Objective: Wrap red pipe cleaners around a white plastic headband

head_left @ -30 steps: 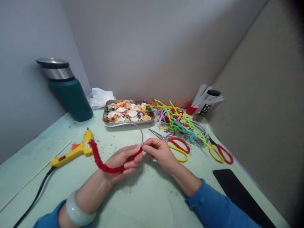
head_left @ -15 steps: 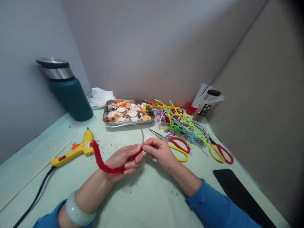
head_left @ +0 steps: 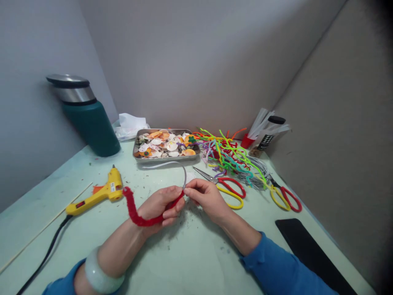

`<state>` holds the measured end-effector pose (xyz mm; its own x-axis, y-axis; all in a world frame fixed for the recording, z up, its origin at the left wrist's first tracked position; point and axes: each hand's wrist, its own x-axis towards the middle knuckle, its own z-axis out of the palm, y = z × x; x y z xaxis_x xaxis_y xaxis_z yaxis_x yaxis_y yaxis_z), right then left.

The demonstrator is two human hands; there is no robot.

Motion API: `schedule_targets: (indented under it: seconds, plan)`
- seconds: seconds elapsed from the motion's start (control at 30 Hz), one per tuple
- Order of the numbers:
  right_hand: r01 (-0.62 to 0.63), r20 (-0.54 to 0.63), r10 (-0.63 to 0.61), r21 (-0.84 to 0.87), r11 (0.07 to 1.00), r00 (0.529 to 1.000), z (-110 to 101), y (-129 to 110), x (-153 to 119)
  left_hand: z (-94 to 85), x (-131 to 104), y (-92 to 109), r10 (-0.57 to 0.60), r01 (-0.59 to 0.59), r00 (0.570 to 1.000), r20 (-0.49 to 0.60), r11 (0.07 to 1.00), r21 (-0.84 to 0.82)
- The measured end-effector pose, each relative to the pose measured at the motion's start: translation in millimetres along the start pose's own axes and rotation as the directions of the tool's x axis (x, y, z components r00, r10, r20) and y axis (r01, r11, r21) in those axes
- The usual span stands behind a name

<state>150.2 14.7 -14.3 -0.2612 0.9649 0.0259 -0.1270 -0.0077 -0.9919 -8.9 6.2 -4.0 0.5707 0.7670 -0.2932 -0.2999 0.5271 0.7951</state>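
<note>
Our left hand (head_left: 155, 205), grip curled around red-wrapped grey strand (head_left: 143, 221); our right hand (head_left: 207, 199), grip pinching same strand where red ends, over bench (head_left: 196, 262).

Place: craft workspace, home or workshop unclear | Worktable (head_left: 196, 266), from the wearer: 10 o'clock, glue gun (head_left: 106, 193); 12 o'clock, metal tray (head_left: 166, 159) of shells (head_left: 171, 146); 1 o'clock, pipe cleaners (head_left: 225, 153), scissors (head_left: 214, 179)

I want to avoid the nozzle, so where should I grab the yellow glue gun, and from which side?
Probably by its handle, from the near side: the yellow glue gun lies flat, handle stretching left, with its nozzle pointing away from you.
</note>
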Motion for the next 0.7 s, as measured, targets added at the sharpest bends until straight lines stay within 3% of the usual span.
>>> schedule_targets:
  seconds: [0.4, 0.7]
  plan:
    - [-0.013, -0.013, 0.013, -0.013, 1.000, 1.000, 4, -2, 0, 11.6, 3, -1, 0.083, -0.072, 0.989, -0.125, 0.993, 0.091]
    - [0.052, -0.096, -0.062, -0.107, 0.993, 0.993, 7, 12, 1, 8.3, 10, -11, 0.134, -0.105, 0.971, -0.196, 0.983, 0.151]
